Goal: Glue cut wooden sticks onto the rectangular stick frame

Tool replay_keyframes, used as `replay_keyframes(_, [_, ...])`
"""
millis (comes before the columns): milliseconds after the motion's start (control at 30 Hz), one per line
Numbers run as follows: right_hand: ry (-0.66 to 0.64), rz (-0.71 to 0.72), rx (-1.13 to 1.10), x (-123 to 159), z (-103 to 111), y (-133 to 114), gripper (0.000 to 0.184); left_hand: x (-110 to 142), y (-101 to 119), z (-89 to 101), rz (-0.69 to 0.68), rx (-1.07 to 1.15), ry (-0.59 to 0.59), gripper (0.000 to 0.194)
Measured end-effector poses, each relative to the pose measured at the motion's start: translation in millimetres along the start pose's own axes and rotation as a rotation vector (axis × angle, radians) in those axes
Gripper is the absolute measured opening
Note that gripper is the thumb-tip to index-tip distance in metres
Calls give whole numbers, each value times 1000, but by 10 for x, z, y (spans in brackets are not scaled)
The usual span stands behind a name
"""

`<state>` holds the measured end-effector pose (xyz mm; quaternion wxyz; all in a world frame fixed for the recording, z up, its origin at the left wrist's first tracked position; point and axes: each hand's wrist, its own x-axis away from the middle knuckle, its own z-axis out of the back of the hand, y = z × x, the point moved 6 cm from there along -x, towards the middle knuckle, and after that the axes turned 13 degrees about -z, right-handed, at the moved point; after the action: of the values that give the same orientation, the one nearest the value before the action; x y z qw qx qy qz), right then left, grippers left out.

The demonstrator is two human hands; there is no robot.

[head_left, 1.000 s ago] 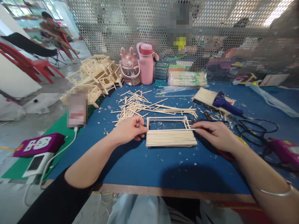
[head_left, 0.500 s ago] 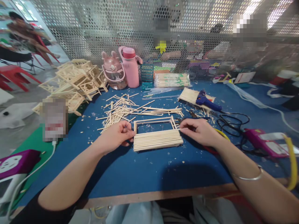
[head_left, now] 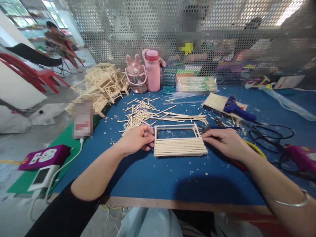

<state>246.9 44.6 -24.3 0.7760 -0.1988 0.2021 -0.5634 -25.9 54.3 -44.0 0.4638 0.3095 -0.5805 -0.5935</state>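
A small frame of thin wooden sticks (head_left: 180, 148) lies on the blue table, its near part covered by a row of parallel sticks and its far part uncovered. At its left end my left hand (head_left: 139, 141) is closed, thumb and fingers at the end of the row's farthest wooden stick (head_left: 179, 139). My right hand (head_left: 223, 142) pinches at that stick's other end, by the right corner. The fingers partly hide both stick ends. Beyond the left hand spreads a heap of loose sticks (head_left: 138, 115). Pliers (head_left: 221, 126) lie just past the right hand.
A blue glue gun (head_left: 237, 108) rests on a stick panel (head_left: 214, 102), its cable running right. Stacked stick models (head_left: 101, 85), a phone (head_left: 83, 120) and a purple box (head_left: 45, 158) are on the left. Bottles (head_left: 153, 72) and packaged sticks (head_left: 196, 84) stand before the perforated metal screen (head_left: 111, 33).
The view has turned left, so everything sits further right. The farthest stick, slightly tilted before, now lies more level along the row. Both hands stay at its ends.
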Motion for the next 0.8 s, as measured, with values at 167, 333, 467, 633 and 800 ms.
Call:
replay_keyframes(167, [-5, 34, 17, -7, -12, 5, 20, -5, -7, -17, -3, -21, 8, 20])
replay_keyframes(333, [-12, 52, 14, -14, -10, 10, 20, -15, -7, -28, -27, -43, 26, 23])
replay_keyframes(467, [-34, 86, 29, 0, 6, -7, 23, -14, 3, -30, -31, -24, 32, 23])
replay_keyframes(633, [-10, 62, 60, 10, 37, -15, 22, -11, 19, -31, -36, -6, 25, 25])
replay_keyframes(800, [7, 45, 60, -2, 35, -14, 19, -6, 22, -26, -39, -23, 38, 27])
